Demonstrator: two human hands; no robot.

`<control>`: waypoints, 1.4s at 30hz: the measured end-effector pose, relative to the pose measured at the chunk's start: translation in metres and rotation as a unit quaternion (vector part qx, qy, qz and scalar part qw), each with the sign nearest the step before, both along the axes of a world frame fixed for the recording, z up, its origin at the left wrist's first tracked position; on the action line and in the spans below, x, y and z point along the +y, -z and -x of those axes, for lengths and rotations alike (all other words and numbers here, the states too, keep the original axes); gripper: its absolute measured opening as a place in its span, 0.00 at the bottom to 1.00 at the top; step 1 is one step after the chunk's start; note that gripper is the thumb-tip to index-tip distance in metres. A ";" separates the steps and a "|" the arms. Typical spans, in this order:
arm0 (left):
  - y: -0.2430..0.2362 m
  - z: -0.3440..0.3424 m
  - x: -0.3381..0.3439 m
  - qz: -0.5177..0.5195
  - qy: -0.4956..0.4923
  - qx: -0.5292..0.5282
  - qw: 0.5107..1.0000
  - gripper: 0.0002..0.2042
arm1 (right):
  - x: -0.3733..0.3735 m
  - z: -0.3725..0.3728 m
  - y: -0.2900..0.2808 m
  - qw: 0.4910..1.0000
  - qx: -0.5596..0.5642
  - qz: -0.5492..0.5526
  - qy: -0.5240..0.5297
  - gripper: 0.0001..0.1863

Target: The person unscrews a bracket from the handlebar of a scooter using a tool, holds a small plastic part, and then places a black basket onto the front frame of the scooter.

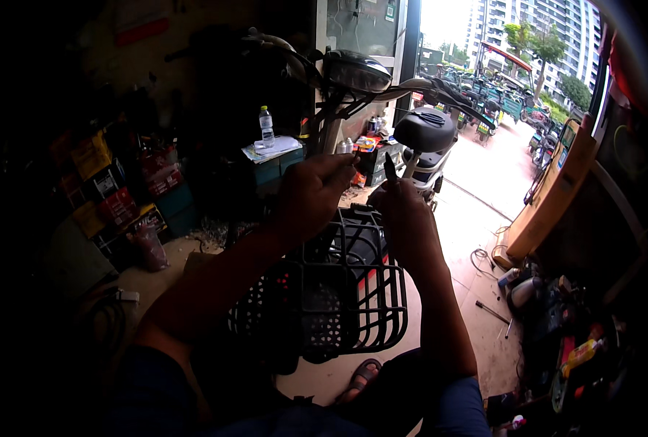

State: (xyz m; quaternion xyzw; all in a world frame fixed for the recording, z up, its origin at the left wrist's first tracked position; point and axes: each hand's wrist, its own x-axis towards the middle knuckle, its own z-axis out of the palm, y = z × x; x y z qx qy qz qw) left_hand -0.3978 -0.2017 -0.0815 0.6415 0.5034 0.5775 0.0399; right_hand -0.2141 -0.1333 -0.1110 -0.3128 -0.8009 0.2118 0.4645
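Note:
Both my hands are raised above a black basket [382, 269] on an electric bike, in front of its handlebar [426, 89]. My left hand [311, 191] is closed in a pinch; a small dark tip shows at its fingers, too dim to name. To its right, a little apart, my right hand [405, 207] grips a dark, narrow tool with a pointed end [390, 167], pointing up. Shade hides the kind of tool. Beyond the hands are the bike's dark headlight housing [360, 71] and its black saddle [427, 130].
A water bottle [265, 127] stands on papers over a teal box [284, 162]. Stacked cartons [116, 204] line the left. Tools and bottles clutter the floor at right, near a leaning orange-brown panel [550, 193]. A screwdriver-like rod [491, 312] lies on the tiles. Parked vehicles stand outside.

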 end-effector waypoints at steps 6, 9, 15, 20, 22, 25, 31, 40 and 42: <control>-0.008 -0.007 -0.008 0.003 -0.002 0.030 1.000 0.11 | -0.011 -0.003 -0.011 0.988 -0.047 -0.139 0.042 0.08; -0.009 -0.008 -0.010 0.004 -0.007 0.043 0.999 0.10 | -0.012 -0.002 -0.009 0.983 -0.051 -0.166 0.063 0.10; -0.010 -0.009 -0.012 -0.024 -0.032 0.080 0.996 0.10 | -0.007 0.002 -0.003 0.972 -0.069 -0.213 0.072 0.12; -0.008 -0.009 -0.010 -0.044 -0.039 0.101 0.993 0.09 | -0.015 0.004 -0.011 0.966 -0.103 -0.212 0.104 0.13; -0.010 -0.009 -0.011 -0.046 -0.042 0.106 0.992 0.08 | -0.013 0.004 -0.011 0.956 -0.118 -0.243 0.114 0.13; -0.010 -0.009 -0.012 -0.052 -0.042 0.115 0.991 0.07 | -0.014 0.004 -0.014 0.948 -0.130 -0.261 0.129 0.13; -0.009 -0.008 -0.012 -0.060 -0.045 0.142 0.987 0.06 | -0.010 0.004 -0.012 0.941 -0.126 -0.281 0.142 0.13; -0.009 -0.009 -0.011 -0.085 -0.059 0.163 0.981 0.07 | -0.015 0.005 -0.016 0.941 -0.132 -0.279 0.138 0.12; -0.009 -0.009 -0.011 -0.088 -0.060 0.168 0.980 0.07 | -0.016 0.005 -0.017 0.940 -0.139 -0.278 0.139 0.12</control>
